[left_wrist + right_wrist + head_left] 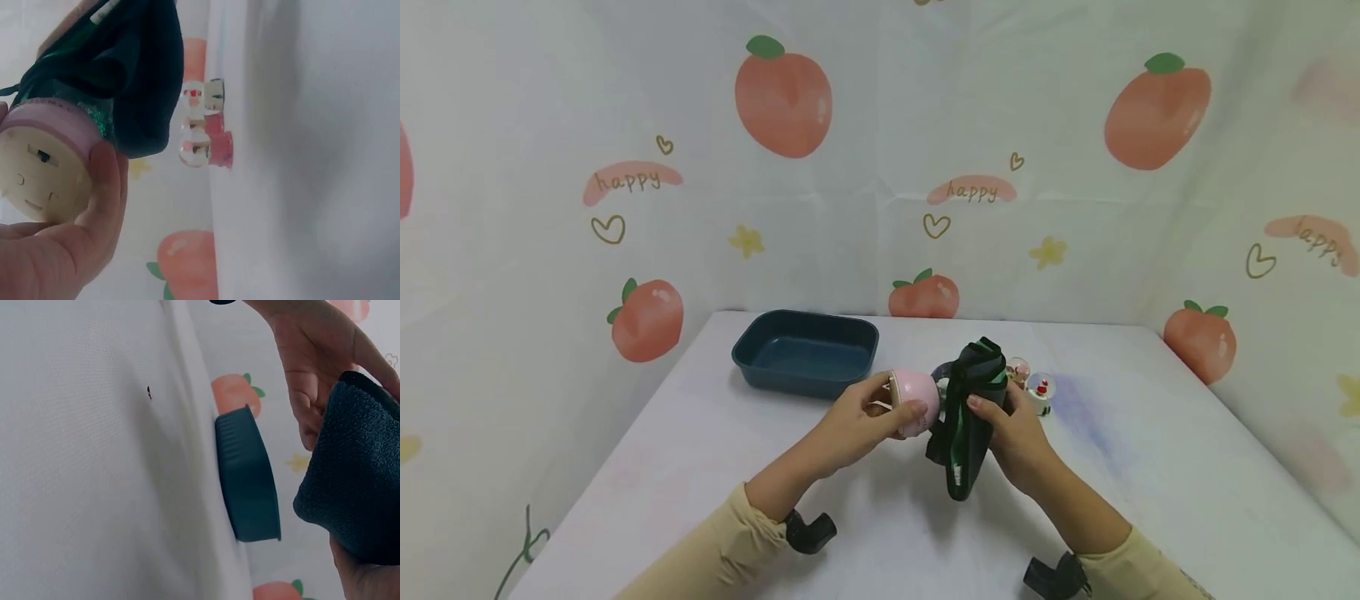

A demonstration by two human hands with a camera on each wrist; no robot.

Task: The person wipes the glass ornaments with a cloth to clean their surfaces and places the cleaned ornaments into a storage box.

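A snow globe with a pink base (pixel 916 398) lies tipped on its side in mid-air, gripped round the base by my left hand (pixel 859 421). Its cream underside (pixel 47 178), with a small switch, faces the left wrist camera. My right hand (pixel 1021 437) holds a dark green cloth (pixel 976 417) bunched against the globe's clear end. Most of the glass is hidden by the cloth; a bit of green glitter shows in the left wrist view. Seen from the right wrist, the cloth (pixel 369 469) hangs in front of the globe and covers it.
Small snow globes stand on the white table behind my right hand, one with a white base (pixel 1042 405) and others with pink bases (pixel 221 149). A dark teal rectangular tray (pixel 797 383) sits at the back left. Behind the table hangs a fruit-printed curtain (pixel 865 108).
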